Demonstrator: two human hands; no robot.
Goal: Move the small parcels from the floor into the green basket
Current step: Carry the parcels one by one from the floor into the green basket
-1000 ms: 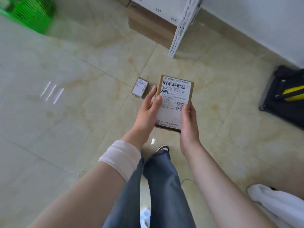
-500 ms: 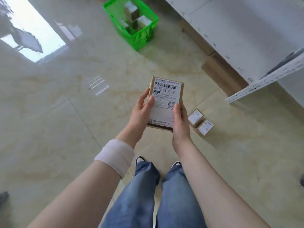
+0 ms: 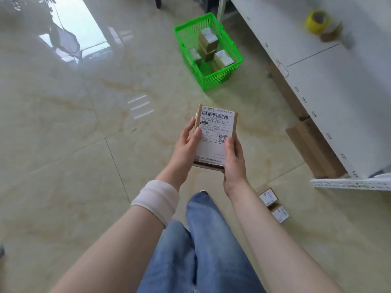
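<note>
I hold a brown cardboard parcel (image 3: 213,132) with a white shipping label in front of me, above the floor. My left hand (image 3: 186,144) grips its left edge, thumb on the label. My right hand (image 3: 233,157) grips its lower right edge. The green basket (image 3: 211,78) stands on the floor ahead, slightly right, with several small parcels inside. Two small labelled parcels (image 3: 268,196) (image 3: 279,214) lie on the floor to my right, behind my right forearm.
A white shelf unit (image 3: 328,81) runs along the right side, with a roll of yellow tape (image 3: 317,21) on it. A flat cardboard box (image 3: 313,149) lies under the shelf edge. Glossy tile floor stretches to the left.
The view has swung left and forward, bringing the green basket closer and more central. The held parcel stays in both hands. The two floor parcels now lie lower right.
</note>
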